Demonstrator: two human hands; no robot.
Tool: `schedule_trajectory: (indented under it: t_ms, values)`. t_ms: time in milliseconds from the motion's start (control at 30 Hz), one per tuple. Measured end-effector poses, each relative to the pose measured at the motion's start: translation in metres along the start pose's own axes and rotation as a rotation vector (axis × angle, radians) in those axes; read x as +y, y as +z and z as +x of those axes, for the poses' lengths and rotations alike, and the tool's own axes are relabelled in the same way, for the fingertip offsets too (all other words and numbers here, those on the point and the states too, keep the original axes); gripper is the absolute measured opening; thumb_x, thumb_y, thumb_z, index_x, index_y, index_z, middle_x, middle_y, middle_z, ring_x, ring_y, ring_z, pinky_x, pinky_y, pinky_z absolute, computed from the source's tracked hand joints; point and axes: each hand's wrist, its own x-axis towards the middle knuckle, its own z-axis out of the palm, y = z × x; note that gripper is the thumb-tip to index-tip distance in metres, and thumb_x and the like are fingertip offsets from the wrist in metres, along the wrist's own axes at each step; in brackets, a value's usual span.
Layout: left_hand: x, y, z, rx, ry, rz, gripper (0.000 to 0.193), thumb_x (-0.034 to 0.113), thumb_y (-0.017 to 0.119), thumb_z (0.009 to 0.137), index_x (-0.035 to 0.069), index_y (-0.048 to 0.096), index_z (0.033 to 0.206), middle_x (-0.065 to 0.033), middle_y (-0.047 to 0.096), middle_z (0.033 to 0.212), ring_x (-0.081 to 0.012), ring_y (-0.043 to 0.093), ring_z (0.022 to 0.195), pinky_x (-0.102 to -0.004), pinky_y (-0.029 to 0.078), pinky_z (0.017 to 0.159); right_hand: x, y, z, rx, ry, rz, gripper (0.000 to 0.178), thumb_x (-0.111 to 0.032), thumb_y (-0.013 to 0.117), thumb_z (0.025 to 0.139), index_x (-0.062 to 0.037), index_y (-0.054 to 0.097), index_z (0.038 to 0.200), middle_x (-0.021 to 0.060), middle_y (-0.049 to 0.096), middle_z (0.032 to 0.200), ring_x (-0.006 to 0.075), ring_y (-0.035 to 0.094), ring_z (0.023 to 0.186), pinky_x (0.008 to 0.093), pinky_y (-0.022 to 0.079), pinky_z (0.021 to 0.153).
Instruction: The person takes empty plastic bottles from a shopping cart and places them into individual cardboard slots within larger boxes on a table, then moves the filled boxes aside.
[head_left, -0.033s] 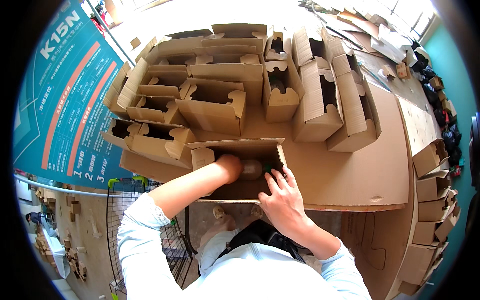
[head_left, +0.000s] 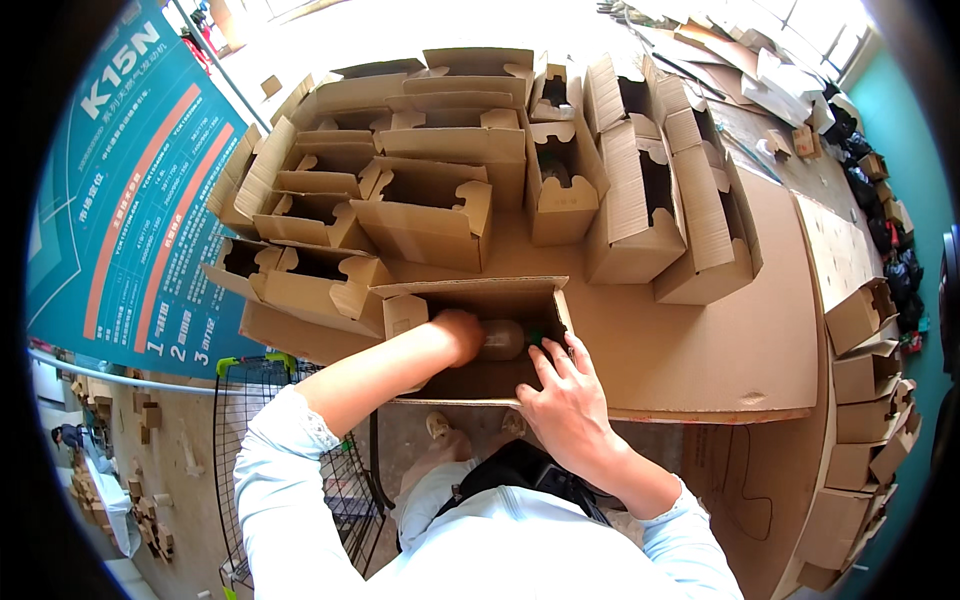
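An open cardboard box (head_left: 407,314) lies in front of me at the table's near edge. Inside it rests a clear plastic bottle (head_left: 502,340) on its side, with a green part (head_left: 535,337) at its right end. My left hand (head_left: 457,336) reaches into the box, its fingers curled around the bottle's left end and mostly hidden. At the box's right end, my right hand (head_left: 568,397) grips the wall, its fingers over the edge and close to the green part.
Behind the box, several open cardboard boxes (head_left: 420,225) crowd the cardboard-covered table (head_left: 720,350). A black wire cart (head_left: 255,440) with green corners stands at my left, below a teal printed banner (head_left: 130,200). More boxes (head_left: 865,375) line the right side.
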Motion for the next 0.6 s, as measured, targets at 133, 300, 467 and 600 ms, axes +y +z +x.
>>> schedule_trajectory:
  t_ms: [133, 300, 467, 600]
  values:
    - [-0.006, -0.005, 0.002, -0.097, 0.017, 0.022, 0.026, 0.023, 0.060, 0.087, 0.006, 0.074, 0.100, -0.0168, 0.071, 0.106, -0.0321, 0.068, 0.101, -0.0420, 0.054, 0.087, 0.004, 0.000, 0.002, 0.015, 0.000, 0.041, 0.014, -0.017, 0.065, 0.070, -0.0051, 0.071, 0.072, 0.0244, 0.064, 0.118, 0.0361, 0.055, 0.120, 0.0520, 0.028, 0.113]
    - [-0.023, -0.021, -0.050, 0.112, 0.103, -0.343, 0.035, 0.028, 0.057, 0.092, -0.001, 0.068, 0.108, -0.0203, 0.069, 0.103, -0.0393, 0.065, 0.099, -0.0437, 0.051, 0.090, 0.006, 0.000, 0.008, -0.045, -0.039, 0.006, 0.013, -0.019, 0.066, 0.071, -0.0086, 0.073, 0.076, 0.0215, 0.064, 0.119, 0.0343, 0.055, 0.121, 0.0509, 0.029, 0.113]
    - [-0.059, 0.003, -0.198, 0.876, 0.460, -1.160, 0.040, 0.024, 0.053, 0.099, 0.002, 0.055, 0.133, -0.0154, 0.064, 0.125, -0.0242, 0.063, 0.114, -0.0352, 0.051, 0.095, 0.008, -0.012, 0.016, -0.089, 0.001, 0.059, 0.015, -0.025, 0.074, 0.073, -0.0109, 0.074, 0.078, 0.0188, 0.066, 0.117, 0.0320, 0.055, 0.120, 0.0479, 0.031, 0.112]
    - [-0.107, 0.133, -0.278, 1.320, -0.065, -1.550, 0.057, 0.044, 0.057, 0.096, 0.000, 0.054, 0.133, -0.0158, 0.063, 0.125, -0.0232, 0.062, 0.114, -0.0360, 0.050, 0.098, 0.004, -0.015, 0.023, -0.051, 0.077, 0.083, 0.011, -0.017, 0.076, 0.071, -0.0097, 0.075, 0.079, 0.0154, 0.067, 0.115, 0.0326, 0.056, 0.118, 0.0487, 0.034, 0.110]
